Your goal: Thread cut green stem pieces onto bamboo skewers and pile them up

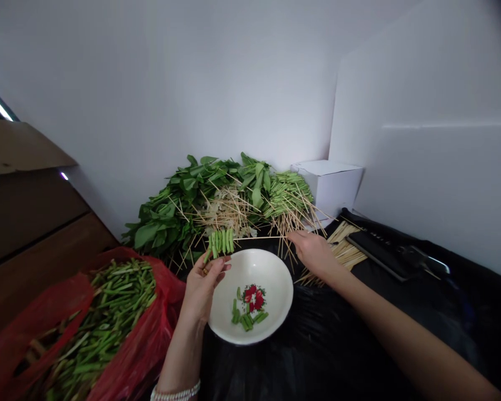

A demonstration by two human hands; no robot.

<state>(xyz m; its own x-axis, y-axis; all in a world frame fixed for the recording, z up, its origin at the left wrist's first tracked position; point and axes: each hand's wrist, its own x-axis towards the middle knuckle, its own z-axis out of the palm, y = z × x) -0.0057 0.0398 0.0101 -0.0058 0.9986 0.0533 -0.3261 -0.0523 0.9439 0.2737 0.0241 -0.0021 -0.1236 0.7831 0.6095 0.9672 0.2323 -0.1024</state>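
My left hand is pinched on a short green stem piece, just left of a white bowl with a red flower print and a few cut stem pieces in it. Above the bowl a thin bamboo skewer carries a row of green stem pieces at its left end. My right hand grips the skewer's right end, fingers closed around it.
A red plastic bag full of green stems lies at the left. Leafy greens, finished skewers and loose bamboo sticks pile up behind the bowl. A white box and dark tongs sit at the right on black sheeting.
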